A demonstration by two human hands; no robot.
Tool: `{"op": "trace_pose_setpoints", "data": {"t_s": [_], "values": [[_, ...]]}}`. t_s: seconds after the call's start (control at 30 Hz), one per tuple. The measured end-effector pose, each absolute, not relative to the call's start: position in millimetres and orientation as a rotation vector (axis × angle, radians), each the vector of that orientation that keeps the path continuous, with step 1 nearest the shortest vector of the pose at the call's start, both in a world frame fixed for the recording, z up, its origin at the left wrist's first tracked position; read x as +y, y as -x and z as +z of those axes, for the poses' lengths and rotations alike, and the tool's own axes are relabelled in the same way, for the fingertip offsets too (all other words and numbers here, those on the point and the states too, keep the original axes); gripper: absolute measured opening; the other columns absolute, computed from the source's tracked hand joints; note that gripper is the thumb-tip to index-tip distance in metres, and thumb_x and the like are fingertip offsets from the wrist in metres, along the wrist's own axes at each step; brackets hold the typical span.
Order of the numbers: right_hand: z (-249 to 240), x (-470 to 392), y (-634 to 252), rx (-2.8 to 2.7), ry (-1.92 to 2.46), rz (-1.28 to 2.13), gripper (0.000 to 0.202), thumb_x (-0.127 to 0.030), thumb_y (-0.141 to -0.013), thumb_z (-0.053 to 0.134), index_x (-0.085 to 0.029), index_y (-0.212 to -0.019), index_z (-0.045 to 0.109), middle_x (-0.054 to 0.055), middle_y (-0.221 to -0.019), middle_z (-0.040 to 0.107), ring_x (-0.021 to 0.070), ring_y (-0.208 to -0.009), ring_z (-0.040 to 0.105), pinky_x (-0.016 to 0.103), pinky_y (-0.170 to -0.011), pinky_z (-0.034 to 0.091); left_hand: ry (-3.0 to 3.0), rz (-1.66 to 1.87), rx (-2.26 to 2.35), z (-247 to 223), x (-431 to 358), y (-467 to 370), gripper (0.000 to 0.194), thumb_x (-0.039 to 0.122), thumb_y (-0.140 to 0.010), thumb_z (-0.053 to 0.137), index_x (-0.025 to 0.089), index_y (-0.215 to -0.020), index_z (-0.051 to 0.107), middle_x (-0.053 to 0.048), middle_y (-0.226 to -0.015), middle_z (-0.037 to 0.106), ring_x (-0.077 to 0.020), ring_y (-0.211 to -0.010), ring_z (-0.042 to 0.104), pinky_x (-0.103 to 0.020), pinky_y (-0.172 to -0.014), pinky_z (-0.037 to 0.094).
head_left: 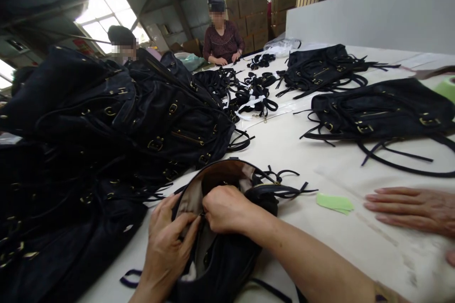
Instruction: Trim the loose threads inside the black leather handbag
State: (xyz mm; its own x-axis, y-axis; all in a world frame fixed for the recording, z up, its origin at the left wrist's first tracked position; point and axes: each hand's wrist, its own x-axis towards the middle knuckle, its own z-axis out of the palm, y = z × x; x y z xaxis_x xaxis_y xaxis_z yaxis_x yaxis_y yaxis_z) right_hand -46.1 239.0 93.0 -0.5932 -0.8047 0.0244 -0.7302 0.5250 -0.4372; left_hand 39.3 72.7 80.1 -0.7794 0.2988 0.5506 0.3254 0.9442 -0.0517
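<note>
The open black handbag (227, 227) lay on the white table (284, 151) directly in front of the person, its mouth gaping so the tan lining showed. The left hand (167, 241) pinched the lining at the near edge of the opening, fingers closed on the fabric, while the right hand (223, 208) pressed in beside it, fingers curled tight on the same lining just inside the mouth; the two hands touched. A large heap of black bags (106, 142) with brass buckles filled the table to the left, right against the open bag. A green slip (334, 202) lay on the table to the right, near a co-worker's hand (412, 208) resting flat, fingers spread. Further back lay a flat black bag (384, 113), then bundled black straps (254, 94), and two seated people worked at the far end.
</note>
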Motion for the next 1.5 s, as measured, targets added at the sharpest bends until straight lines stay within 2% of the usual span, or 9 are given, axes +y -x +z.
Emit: {"op": "trace_pose_setpoints", "data": {"t_s": [0.2,0.57,0.77,0.87,0.93,1.0,1.1,1.3,1.5], "values": [[88,237,47,2.613,1.368,-0.647,0.018,-0.024,-0.078,0.058,-0.014,-0.082,0.072,0.010,-0.078,0.071,0.0278,-0.074,0.069,0.029,-0.054,0.051,0.438,-0.037,-2.498,79,74,-40,0.017,0.022,-0.087,0.056,0.018,-0.076,0.068,-0.016,-0.120,0.049,-0.0332,-0.118,0.043,-0.051,-0.096,0.038],[78,231,47,2.643,1.392,-0.666,0.021,-0.029,-0.082,0.055,-0.015,-0.084,0.071,0.010,-0.080,0.070,0.0272,-0.075,0.068,0.029,-0.056,0.052,0.299,-0.221,-2.585,71,68,-39,0.018,0.034,-0.088,0.055,0.023,-0.084,0.069,-0.012,-0.124,0.048,-0.0331,-0.117,0.045,-0.054,-0.093,0.042],[77,230,48,2.638,1.361,-0.660,0.019,-0.027,-0.084,0.053,-0.018,-0.087,0.070,0.009,-0.084,0.070,0.0252,-0.078,0.068,0.029,-0.061,0.052,0.166,-0.433,-2.681,66,67,-41,0.016,0.031,-0.091,0.049,0.026,-0.096,0.064,-0.004,-0.101,0.057,-0.0179,-0.094,0.061,-0.030,-0.078,0.053],[74,229,48,2.643,1.350,-0.652,0.019,-0.024,-0.085,0.052,-0.018,-0.087,0.069,0.009,-0.085,0.070,0.0247,-0.080,0.068,0.029,-0.063,0.051,0.134,-0.363,-2.653,63,66,-41,0.022,0.030,-0.090,0.049,0.025,-0.107,0.062,-0.006,-0.114,0.056,-0.0207,-0.107,0.058,-0.033,-0.088,0.051],[73,227,49,2.640,1.348,-0.642,0.018,-0.022,-0.084,0.052,-0.018,-0.087,0.069,0.008,-0.087,0.070,0.0240,-0.081,0.068,0.028,-0.063,0.051,0.113,-0.270,-2.717,64,66,-39,0.025,0.029,-0.090,0.048,0.025,-0.111,0.062,-0.008,-0.116,0.056,-0.0230,-0.103,0.060,-0.037,-0.086,0.052],[73,226,49,2.633,1.346,-0.630,0.017,-0.020,-0.083,0.053,-0.018,-0.089,0.068,0.007,-0.088,0.069,0.0230,-0.082,0.067,0.027,-0.062,0.049,0.106,-0.107,-2.773,67,65,-36,0.024,0.026,-0.089,0.049,0.026,-0.109,0.064,-0.010,-0.116,0.056,-0.0257,-0.097,0.060,-0.042,-0.082,0.052],[73,225,51,2.616,1.349,-0.613,0.016,-0.019,-0.082,0.054,-0.019,-0.091,0.068,0.006,-0.088,0.069,0.0217,-0.082,0.067,0.025,-0.062,0.048,0.197,0.069,-2.767,73,65,-30,0.021,0.022,-0.086,0.053,0.023,-0.102,0.067,-0.014,-0.118,0.053,-0.0309,-0.102,0.057,-0.048,-0.084,0.050],[72,226,53,2.615,1.343,-0.612,0.016,-0.021,-0.084,0.052,-0.020,-0.089,0.067,0.006,-0.088,0.068,0.0208,-0.083,0.066,0.026,-0.063,0.047,0.302,0.054,-2.801,75,61,-25,0.017,0.017,-0.082,0.058,0.025,-0.091,0.071,-0.014,-0.119,0.050,-0.0314,-0.106,0.054,-0.046,-0.086,0.049],[65,223,54,2.654,1.333,-0.606,0.016,-0.023,-0.083,0.053,-0.019,-0.085,0.068,0.006,-0.085,0.068,0.0220,-0.081,0.066,0.026,-0.060,0.047,0.262,0.059,-2.798,67,62,-27,0.019,0.021,-0.083,0.059,0.027,-0.097,0.071,-0.013,-0.125,0.049,-0.0317,-0.106,0.055,-0.047,-0.088,0.047]]}}
